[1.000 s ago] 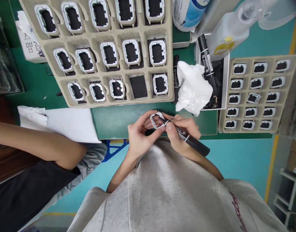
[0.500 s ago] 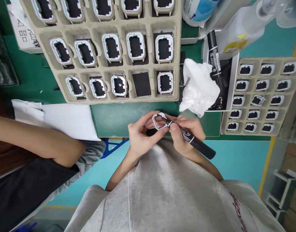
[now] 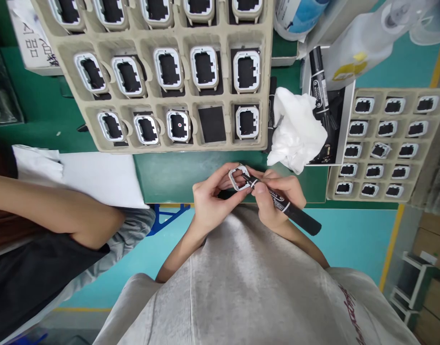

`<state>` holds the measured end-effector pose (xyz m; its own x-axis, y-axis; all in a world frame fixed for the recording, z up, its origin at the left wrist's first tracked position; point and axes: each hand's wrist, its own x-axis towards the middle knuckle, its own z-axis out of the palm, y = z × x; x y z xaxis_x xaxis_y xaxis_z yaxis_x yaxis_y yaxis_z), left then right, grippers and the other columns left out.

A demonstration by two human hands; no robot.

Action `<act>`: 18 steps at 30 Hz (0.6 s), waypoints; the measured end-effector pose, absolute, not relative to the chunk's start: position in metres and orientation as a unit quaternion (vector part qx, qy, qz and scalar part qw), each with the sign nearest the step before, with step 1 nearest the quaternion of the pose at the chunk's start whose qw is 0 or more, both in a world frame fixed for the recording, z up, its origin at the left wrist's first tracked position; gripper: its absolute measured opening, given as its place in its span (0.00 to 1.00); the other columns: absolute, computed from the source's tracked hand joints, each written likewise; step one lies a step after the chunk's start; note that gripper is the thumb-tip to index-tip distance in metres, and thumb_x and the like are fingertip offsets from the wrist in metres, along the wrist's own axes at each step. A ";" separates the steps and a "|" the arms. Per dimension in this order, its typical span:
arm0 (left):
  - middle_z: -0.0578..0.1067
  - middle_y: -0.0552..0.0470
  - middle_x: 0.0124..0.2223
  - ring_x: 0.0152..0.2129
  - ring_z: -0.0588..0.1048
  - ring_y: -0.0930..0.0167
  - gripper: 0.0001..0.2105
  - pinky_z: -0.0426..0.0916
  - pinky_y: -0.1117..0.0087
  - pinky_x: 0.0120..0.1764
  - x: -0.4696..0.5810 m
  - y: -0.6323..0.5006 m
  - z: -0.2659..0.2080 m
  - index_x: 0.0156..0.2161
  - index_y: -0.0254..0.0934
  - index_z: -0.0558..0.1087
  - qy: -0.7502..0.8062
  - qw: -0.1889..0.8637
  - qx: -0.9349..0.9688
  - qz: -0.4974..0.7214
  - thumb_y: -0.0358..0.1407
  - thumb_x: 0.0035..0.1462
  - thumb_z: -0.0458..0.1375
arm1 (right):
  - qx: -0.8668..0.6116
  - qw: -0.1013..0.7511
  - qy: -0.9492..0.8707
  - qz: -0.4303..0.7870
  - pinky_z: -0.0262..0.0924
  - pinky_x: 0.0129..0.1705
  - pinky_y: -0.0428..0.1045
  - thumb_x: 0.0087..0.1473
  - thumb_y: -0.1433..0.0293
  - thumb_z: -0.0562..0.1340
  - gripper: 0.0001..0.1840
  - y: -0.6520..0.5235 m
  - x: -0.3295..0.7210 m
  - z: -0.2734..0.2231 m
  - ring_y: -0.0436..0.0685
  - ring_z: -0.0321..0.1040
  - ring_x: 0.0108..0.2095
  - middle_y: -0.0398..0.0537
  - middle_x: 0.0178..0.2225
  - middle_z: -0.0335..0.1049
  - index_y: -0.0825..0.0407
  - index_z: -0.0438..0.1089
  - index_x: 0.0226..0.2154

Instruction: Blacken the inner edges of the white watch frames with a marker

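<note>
My left hand (image 3: 214, 197) is closed on a small white watch-case frame (image 3: 235, 179), a rounded square ring with an open middle, held tilted just past the table's front edge. In my right hand (image 3: 277, 197) is a black marker pen (image 3: 295, 215), gripped near its tip end. The dark tip meets the frame's right side; whether it touches the surface is too small to tell. A large pulp tray (image 3: 176, 101) lies beyond my hands with several similar frames in its pockets. One pocket of its nearest row shows only a black pad (image 3: 211, 124).
Crumpled white tissue (image 3: 295, 129) lies beside a box (image 3: 344, 143) holding another marker (image 3: 318, 79). A pump bottle (image 3: 363, 48) stands behind it. At the right is a second tray (image 3: 381, 186) of frames. A co-worker's bare arm (image 3: 62, 211) reaches in from the left.
The view has shifted slightly. My hands keep the same hold on the frame and marker, with the frame turned a little. The co-worker's arm sits slightly further left.
</note>
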<state>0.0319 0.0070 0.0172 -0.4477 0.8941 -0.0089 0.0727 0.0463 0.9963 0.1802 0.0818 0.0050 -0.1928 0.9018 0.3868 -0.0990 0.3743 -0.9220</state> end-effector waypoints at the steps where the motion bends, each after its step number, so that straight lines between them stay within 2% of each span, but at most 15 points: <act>1: 0.95 0.49 0.53 0.47 0.97 0.60 0.23 0.95 0.62 0.58 0.032 0.007 0.017 0.64 0.43 0.89 0.628 0.357 0.389 0.572 0.40 0.68 0.85 | -0.320 0.549 -0.621 0.459 0.95 0.50 0.66 0.78 0.65 0.73 0.08 0.082 0.181 0.005 0.59 0.84 0.32 0.36 0.33 0.79 0.38 0.75 0.52; 4: 0.95 0.48 0.53 0.49 0.97 0.59 0.23 0.95 0.61 0.59 0.030 0.009 0.017 0.62 0.42 0.88 0.627 0.365 0.388 0.568 0.44 0.68 0.85 | -0.308 0.552 -0.615 0.472 0.95 0.55 0.72 0.78 0.63 0.73 0.08 0.081 0.181 0.002 0.57 0.74 0.26 0.33 0.33 0.78 0.36 0.74 0.52; 7: 0.94 0.44 0.59 0.53 0.96 0.57 0.25 0.94 0.59 0.62 0.029 0.010 0.016 0.63 0.42 0.87 0.616 0.386 0.376 0.574 0.48 0.68 0.85 | -0.300 0.563 -0.618 0.459 0.96 0.54 0.72 0.79 0.61 0.73 0.09 0.082 0.182 0.001 0.56 0.72 0.25 0.33 0.32 0.78 0.36 0.73 0.52; 11: 0.90 0.40 0.68 0.64 0.92 0.54 0.22 0.92 0.57 0.66 0.027 0.009 0.014 0.64 0.43 0.87 0.597 0.391 0.390 0.582 0.50 0.74 0.81 | -0.284 0.556 -0.637 0.451 0.97 0.54 0.73 0.80 0.61 0.72 0.09 0.083 0.183 0.003 0.56 0.73 0.26 0.32 0.32 0.77 0.35 0.71 0.52; 13: 0.90 0.40 0.70 0.67 0.91 0.54 0.21 0.92 0.57 0.66 0.027 0.009 0.013 0.65 0.43 0.87 0.596 0.383 0.402 0.580 0.49 0.75 0.79 | -0.282 0.555 -0.642 0.447 0.98 0.54 0.72 0.80 0.61 0.71 0.08 0.083 0.183 0.005 0.55 0.74 0.26 0.32 0.32 0.76 0.36 0.72 0.52; 18: 0.89 0.41 0.72 0.65 0.92 0.56 0.24 0.91 0.57 0.67 0.024 0.008 0.012 0.72 0.45 0.86 0.595 0.372 0.425 0.571 0.42 0.76 0.79 | -0.285 0.557 -0.646 0.438 0.98 0.53 0.72 0.81 0.60 0.71 0.08 0.083 0.182 0.004 0.55 0.73 0.25 0.32 0.31 0.75 0.36 0.71 0.51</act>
